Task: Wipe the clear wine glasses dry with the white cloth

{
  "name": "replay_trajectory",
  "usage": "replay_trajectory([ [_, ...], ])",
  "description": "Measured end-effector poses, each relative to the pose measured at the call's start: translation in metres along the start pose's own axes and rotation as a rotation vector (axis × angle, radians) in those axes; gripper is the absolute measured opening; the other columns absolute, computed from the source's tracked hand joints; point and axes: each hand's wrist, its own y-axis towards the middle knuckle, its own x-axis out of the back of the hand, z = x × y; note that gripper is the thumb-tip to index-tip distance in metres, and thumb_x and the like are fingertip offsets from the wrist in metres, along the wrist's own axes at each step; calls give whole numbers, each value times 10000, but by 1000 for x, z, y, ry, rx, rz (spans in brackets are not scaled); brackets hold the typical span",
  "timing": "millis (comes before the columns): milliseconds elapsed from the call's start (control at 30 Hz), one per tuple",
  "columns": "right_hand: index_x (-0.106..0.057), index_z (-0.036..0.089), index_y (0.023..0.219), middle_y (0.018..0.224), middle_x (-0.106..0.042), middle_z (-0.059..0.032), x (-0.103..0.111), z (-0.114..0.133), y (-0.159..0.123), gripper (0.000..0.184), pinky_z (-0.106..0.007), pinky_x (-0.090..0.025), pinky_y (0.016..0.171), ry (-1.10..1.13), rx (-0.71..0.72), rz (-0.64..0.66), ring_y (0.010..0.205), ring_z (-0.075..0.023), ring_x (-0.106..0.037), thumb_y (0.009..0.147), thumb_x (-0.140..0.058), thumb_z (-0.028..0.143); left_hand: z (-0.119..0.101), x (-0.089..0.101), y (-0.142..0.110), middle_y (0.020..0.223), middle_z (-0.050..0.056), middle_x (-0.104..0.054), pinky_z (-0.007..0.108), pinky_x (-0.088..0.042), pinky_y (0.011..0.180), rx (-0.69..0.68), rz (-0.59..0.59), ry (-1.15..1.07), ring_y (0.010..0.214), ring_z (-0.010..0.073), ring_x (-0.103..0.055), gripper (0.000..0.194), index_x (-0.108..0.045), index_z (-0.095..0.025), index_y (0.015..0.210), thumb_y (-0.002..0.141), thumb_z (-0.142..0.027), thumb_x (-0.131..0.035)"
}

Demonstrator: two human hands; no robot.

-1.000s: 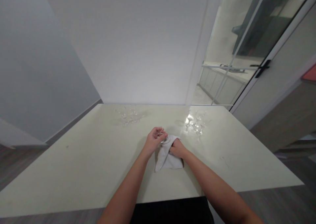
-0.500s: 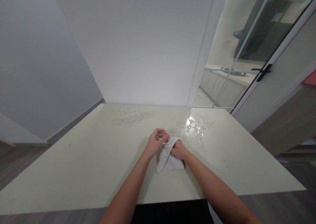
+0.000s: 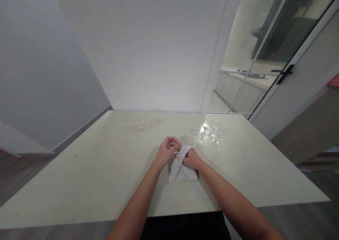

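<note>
My left hand [image 3: 166, 150] is curled around a small clear stemmed glass [image 3: 177, 148], holding it over the middle of the pale table [image 3: 79, 176]. My right hand [image 3: 191, 159] grips a white cloth [image 3: 180, 168] and presses it against the glass. The cloth hangs down below both hands onto the tabletop. Most of the glass is hidden by fingers and cloth.
A group of clear glasses [image 3: 139, 123] stands at the far left of the table, another group [image 3: 212, 132] at the far right. A white wall rises behind the table. A glass door with a black handle [image 3: 284, 73] stands to the right.
The hands have stayed together on the glass and cloth with only slight shifts of the fingers. The view has drifted a little.
</note>
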Motion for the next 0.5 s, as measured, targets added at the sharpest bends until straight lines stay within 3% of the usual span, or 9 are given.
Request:
replay_trajectory([
  [300,-694,204,1016,1083,-707,-50,0,3,1,388,-370,-450,980,31,-24,-4,1033,-218,-628,696,-523,65,4,-1,2,843,21,-636,244,-463,684,-7,-4,9,756,139,-619,443,-572,-159,912,654,-451,-783],
  [500,-701,200,948,987,-720,-49,-2,8,4,286,-391,-431,1007,146,-70,-88,1020,-222,-625,701,-572,138,11,1,4,902,30,-638,232,-445,610,54,-176,-67,734,139,-628,555,-524,-176,995,617,-468,-806],
])
